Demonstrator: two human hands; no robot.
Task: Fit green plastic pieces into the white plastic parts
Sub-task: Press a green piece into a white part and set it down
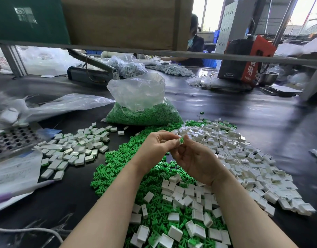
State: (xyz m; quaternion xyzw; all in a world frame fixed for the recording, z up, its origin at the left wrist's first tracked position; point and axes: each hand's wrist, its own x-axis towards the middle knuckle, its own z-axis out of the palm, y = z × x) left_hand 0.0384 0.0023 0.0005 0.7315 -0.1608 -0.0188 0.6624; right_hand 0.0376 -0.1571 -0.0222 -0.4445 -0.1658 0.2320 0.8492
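**Hands joined over the piles, green bit at white shell**

Both hands raised above centre of black table (243,126), fingertips meeting. Left hand (156,146) curled, thumb and fingers pinching small white part (179,142). Right hand (199,161) curled too, fingertips closed on same spot, w/ green piece (181,139) showing at the white part's open side. Cannot tell how far green piece is seated; too small, partly hidden by fingers.

Below and btwn forearms: loose green pieces (116,167) spread in a wide heap, w/ empty white shells (190,208) scattered on top, some lying open-side up, some on edge. To the right: bigger heap of white parts (243,154), reaching toward table edge near right forearm. To the left, apart from green heap: separate group of white parts (77,149), green visible at edges of a few.

Behind hands: clear plastic bag (141,104), top open and crumpled, lower half full of green pieces, touching far end of loose green heap. Far left: perforated metal tray (12,138), w/ flattened clear bag (64,104) behind it. Paper sheets (14,174) at left edge, pen (19,190) lying across them.

Far side of table: another person (195,47) seated, partly hidden by cardboard box (125,22) on overhead rail. Red-and-black carton (243,59) and steel bowl (268,77) at right rear.
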